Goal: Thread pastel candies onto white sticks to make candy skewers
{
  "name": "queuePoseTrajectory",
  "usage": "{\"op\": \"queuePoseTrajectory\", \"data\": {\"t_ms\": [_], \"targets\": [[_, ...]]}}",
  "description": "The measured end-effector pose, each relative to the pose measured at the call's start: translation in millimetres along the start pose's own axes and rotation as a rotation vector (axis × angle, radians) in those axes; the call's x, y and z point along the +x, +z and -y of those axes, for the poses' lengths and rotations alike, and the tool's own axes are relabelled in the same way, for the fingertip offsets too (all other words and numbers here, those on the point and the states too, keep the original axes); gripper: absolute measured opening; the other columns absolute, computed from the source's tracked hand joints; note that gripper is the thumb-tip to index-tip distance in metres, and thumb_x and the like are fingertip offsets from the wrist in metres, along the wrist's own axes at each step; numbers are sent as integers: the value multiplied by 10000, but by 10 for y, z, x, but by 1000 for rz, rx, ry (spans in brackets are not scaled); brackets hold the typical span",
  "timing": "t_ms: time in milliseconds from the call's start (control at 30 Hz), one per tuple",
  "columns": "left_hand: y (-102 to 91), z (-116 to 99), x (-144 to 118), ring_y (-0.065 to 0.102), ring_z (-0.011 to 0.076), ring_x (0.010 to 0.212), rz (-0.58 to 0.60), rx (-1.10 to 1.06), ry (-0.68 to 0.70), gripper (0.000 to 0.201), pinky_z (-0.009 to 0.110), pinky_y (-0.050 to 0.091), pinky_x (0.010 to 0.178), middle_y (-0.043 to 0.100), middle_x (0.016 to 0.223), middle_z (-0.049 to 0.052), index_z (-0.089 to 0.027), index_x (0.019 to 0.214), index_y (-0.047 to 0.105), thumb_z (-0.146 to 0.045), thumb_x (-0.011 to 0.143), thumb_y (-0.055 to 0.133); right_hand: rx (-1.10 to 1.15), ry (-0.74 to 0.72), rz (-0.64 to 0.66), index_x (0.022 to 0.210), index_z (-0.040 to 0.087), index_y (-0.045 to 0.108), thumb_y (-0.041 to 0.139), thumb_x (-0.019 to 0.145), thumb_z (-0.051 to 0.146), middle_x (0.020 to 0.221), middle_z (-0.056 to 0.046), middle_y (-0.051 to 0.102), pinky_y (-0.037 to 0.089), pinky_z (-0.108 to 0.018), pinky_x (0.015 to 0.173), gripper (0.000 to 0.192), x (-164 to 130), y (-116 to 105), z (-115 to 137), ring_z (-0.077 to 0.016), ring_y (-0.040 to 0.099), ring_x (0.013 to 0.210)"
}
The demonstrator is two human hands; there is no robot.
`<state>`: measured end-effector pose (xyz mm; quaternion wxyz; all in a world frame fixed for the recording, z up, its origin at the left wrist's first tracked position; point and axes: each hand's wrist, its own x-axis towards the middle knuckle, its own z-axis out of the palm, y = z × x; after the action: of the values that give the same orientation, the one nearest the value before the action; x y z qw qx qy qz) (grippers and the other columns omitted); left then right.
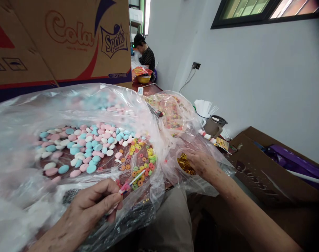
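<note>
The left hand (92,204) pinched one thin stick (132,182) over dozens of pastel candies (80,147). The right hand (204,164), fingers curled, gripped one gold twist-tie bundle (185,164) inside a clear bag (175,119).

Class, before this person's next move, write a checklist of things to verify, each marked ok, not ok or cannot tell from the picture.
1. Left hand grips the stick with candy on it: ok.
2. Right hand reaches the gold ties in the bag: ok.
3. Whether the right hand has pinched a tie: cannot tell.
4. Ring candies lie near the stick's tip: ok.
5. Pastel candies lie apart from the rings: not ok, they mingle at the edge.
</note>
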<state>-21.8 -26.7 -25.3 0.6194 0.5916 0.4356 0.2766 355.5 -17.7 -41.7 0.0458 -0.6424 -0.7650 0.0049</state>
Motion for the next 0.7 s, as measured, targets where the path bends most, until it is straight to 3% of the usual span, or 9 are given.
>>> {"op": "queuePoseTrajectory", "data": {"t_ms": [167,333,500,700], "targets": [[-17,-20,-10,581,129,539,50,30,-3,371,202,468,547,635,597,-11,-195,665,669,-526,834,682,-71,34,48,1261,276,651,469,907,121,1270,-67,692,493,-378,964,427,-33,-88,17,-243,647,1132],[-18,14,-25,579,120,533,52,-5,-9,371,196,457,539,637,613,-16,-194,667,669,-529,822,697,-68,-25,69,1294,267,627,447,912,109,1271,-74,688,484,-359,970,451,-36,-109,40,-229,657,1105],[-17,52,-15,584,131,537,64,25,-26,387,210,460,544,637,615,-5,-189,674,669,-545,825,684,-72,128,92,1354,238,576,468,913,156,1316,-119,655,490,-432,965,462,-27,-58,18,-286,640,1145],[1,56,11,567,125,504,71,-5,-31,412,209,442,514,631,577,-6,-188,635,664,-571,779,713,-60,15,95,1377,254,551,482,844,83,1401,-77,603,489,-421,978,564,-23,29,-109,-263,636,1159]]}}
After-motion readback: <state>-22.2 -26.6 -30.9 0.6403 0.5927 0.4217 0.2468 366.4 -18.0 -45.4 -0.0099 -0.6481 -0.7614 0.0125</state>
